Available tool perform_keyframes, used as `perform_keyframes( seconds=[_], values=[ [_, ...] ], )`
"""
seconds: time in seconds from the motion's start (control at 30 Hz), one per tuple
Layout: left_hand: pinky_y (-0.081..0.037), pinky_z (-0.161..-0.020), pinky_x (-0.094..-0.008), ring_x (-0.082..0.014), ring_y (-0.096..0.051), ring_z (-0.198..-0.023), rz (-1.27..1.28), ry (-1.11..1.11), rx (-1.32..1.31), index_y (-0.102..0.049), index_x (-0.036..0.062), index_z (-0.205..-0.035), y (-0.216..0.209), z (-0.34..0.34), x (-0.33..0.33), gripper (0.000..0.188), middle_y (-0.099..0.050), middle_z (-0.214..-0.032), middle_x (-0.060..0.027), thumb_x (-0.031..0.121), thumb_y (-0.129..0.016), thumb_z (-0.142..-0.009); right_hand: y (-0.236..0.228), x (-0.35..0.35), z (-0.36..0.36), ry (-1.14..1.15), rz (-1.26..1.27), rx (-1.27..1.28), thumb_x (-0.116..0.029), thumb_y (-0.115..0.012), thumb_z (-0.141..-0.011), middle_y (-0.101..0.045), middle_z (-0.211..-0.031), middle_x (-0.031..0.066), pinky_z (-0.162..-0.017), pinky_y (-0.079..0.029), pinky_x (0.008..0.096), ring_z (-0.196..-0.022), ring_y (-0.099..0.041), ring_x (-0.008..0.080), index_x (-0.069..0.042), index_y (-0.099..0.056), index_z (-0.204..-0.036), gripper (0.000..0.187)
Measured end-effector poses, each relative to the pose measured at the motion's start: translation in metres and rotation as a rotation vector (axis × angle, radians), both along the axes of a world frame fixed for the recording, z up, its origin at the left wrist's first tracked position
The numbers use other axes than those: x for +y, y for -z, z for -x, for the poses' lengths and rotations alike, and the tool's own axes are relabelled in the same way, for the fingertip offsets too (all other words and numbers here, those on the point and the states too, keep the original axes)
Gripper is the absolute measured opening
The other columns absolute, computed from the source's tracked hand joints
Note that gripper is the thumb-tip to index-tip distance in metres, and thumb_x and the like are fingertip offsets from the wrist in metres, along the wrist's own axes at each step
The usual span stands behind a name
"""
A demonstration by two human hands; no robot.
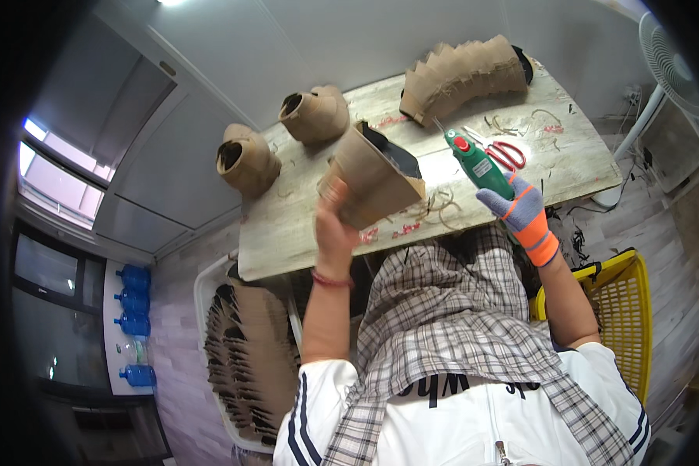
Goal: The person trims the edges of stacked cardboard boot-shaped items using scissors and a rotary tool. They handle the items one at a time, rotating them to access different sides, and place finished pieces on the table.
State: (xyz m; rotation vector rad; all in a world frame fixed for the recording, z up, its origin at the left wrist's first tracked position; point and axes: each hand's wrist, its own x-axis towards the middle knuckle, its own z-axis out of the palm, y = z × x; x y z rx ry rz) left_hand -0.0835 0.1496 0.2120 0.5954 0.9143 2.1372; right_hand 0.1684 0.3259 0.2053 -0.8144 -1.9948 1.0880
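Observation:
Held up over the table's front edge is a tan shoe upper (374,177) with a dark lining, gripped at its left side by my bare left hand (335,225). My right hand (524,216), in a grey and orange glove, is closed round a green handheld electric tool (478,165) with a red button. Its thin pointed tip faces away from me, toward the row of uppers, and touches nothing. Red-handled scissors (508,153) lie on the table just beyond the tool. The fingers of my right hand are partly hidden behind the tool.
On the worn white table (287,241) stand two rolled tan uppers (314,116) at the left and a nested row of uppers (466,78) at the back, among thread scraps. A white bin (202,291) of stacked uppers sits lower left, a yellow basket (637,326) right. A fan (664,58) stands far right.

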Motion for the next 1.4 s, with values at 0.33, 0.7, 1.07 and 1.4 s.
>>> perform_keyframes(
  seconds=[0.33, 0.7, 1.07, 1.4],
  values=[
    [-0.053, -0.089, -0.0456, -0.0321, -0.065, -0.096, -0.027, 0.028, -0.598, -0.062, -0.0017, -0.103, 0.019, 0.103, -0.024, 0.018, -0.068, -0.103, -0.0178, 0.008, -0.054, -0.091, 0.023, -0.006, -0.01, -0.075, -0.573, -0.069, -0.043, -0.086, -0.06, -0.066, -0.068, 0.0109, -0.056, -0.052, 0.0347, -0.058, -0.064, 0.0283, -0.007, -0.069, -0.085, 0.047],
    [-0.052, -0.09, -0.0436, -0.031, -0.064, -0.098, -0.075, 0.036, -0.639, -0.062, -0.0024, -0.104, 0.026, 0.096, -0.011, 0.019, -0.068, -0.104, -0.0175, 0.007, -0.05, -0.092, 0.022, -0.003, -0.011, -0.057, -0.769, -0.109, -0.045, -0.084, -0.06, -0.061, -0.062, 0.0102, -0.054, -0.049, 0.0379, -0.057, -0.06, 0.0304, -0.01, -0.068, -0.077, 0.042],
    [-0.052, -0.09, -0.0447, -0.0334, -0.063, -0.099, -0.053, 0.215, -0.736, -0.062, -0.0027, -0.107, 0.041, 0.092, 0.007, 0.024, -0.067, -0.106, -0.0195, 0.011, -0.046, -0.094, 0.016, -0.004, -0.01, -0.141, -0.741, -0.062, -0.043, -0.085, -0.059, -0.063, -0.064, 0.01, -0.054, -0.049, 0.0381, -0.056, -0.059, 0.0317, -0.009, -0.068, -0.079, 0.043],
    [-0.05, -0.093, -0.0475, -0.0345, -0.063, -0.1, -0.13, 0.219, -0.678, -0.059, -0.0025, -0.11, 0.019, 0.057, 0.014, 0.024, -0.066, -0.11, -0.02, 0.012, -0.048, -0.094, 0.008, -0.018, 0.003, -0.155, -0.626, -0.041, -0.04, -0.086, -0.059, -0.064, -0.067, 0.0099, -0.054, -0.05, 0.0359, -0.059, -0.061, 0.0311, -0.008, -0.069, -0.082, 0.043]
  ],
)
